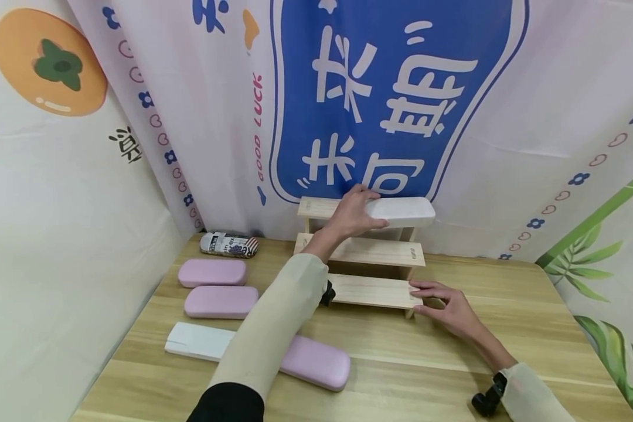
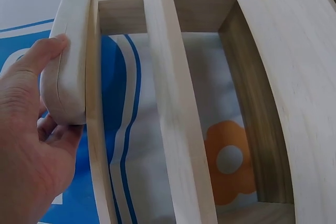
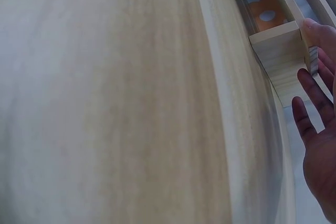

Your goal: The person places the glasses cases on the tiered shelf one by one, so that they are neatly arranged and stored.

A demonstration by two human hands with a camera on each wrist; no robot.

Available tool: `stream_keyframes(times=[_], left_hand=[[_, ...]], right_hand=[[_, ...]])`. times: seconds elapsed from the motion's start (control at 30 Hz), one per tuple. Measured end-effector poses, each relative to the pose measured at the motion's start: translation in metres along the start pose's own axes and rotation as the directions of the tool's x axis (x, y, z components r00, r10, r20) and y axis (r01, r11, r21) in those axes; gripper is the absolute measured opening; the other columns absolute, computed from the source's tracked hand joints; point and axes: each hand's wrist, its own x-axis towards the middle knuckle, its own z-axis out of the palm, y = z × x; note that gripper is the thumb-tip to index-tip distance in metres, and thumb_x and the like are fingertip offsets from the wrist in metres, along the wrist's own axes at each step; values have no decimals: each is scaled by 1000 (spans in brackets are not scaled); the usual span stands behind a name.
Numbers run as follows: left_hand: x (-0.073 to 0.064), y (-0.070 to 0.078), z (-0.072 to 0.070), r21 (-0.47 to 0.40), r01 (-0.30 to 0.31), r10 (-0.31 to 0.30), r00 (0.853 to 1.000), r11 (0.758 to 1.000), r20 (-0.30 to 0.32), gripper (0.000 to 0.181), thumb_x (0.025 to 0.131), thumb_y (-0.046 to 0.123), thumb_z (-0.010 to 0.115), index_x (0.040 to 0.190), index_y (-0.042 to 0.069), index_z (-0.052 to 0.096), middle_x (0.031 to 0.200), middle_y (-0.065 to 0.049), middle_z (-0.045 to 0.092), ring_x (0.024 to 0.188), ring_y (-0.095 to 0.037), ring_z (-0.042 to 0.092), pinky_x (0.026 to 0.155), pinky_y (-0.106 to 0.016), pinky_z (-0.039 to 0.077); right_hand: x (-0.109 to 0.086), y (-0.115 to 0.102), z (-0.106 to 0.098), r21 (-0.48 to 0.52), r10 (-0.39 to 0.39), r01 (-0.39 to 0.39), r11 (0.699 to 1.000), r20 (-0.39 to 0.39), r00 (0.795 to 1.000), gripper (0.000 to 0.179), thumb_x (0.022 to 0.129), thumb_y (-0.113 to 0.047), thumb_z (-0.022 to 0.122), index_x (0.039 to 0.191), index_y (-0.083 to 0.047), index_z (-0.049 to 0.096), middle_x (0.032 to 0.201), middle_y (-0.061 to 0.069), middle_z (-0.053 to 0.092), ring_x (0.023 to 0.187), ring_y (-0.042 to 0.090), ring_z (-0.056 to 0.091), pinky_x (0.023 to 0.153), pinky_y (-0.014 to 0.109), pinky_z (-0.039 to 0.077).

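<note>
My left hand [image 1: 353, 214] grips the left end of a white glasses case [image 1: 403, 211]. The case lies along the top board of a three-tier wooden step rack [image 1: 377, 252], at its right part. From the left wrist view, the thumb presses one face of the case while the fingers curl round its end, partly hidden. At the rack's lowest board, my right hand [image 1: 451, 308] pinches the right end, fingers on the top and thumb at the front edge. The right wrist view shows the right hand's other fingers [image 3: 315, 98] spread beside the board's end.
On the table's left stand two pink glasses cases [image 1: 213, 272] and a patterned case [image 1: 229, 245] behind them. Nearer, a flat white case [image 1: 197, 341] and another pink case [image 1: 316, 363] lie partly under the left forearm. A printed curtain [image 1: 221, 117] hangs right behind the rack.
</note>
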Motion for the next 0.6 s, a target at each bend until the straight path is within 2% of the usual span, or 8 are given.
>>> stream_keyframes(times=[0.17, 0.4, 0.6], left_hand=[[-1, -2, 3, 17, 6, -5, 1000, 1000, -31, 72, 83, 40, 90, 142, 7, 66, 142, -11, 60, 128, -27, 59, 114, -38, 51], [-2, -2, 7, 32, 23, -21, 998, 999, -60, 68, 85, 43, 89, 142, 11, 68, 148, -9, 63, 139, -29, 56, 120, -42, 46], [1, 0, 11, 2, 41, -41, 995, 999, -87, 67, 86, 39, 89, 143, 13, 67, 150, -6, 64, 142, -27, 56, 120, -41, 46]], right_hand=[[0, -1, 1, -6, 1, -1, 1000, 1, 1000, 31, 90, -11, 85, 120, -17, 81, 142, 13, 70, 131, -13, 54, 104, 5, 44], [0, -1, 1, -7, -12, 12, 1000, 1, 1000, 32, 89, -9, 85, 120, -15, 81, 141, 15, 70, 131, -13, 54, 104, 5, 44], [0, -1, 1, -2, -15, 15, 1000, 5, 1000, 31, 89, -8, 85, 119, -14, 81, 141, 15, 70, 132, -13, 54, 104, 5, 43]])
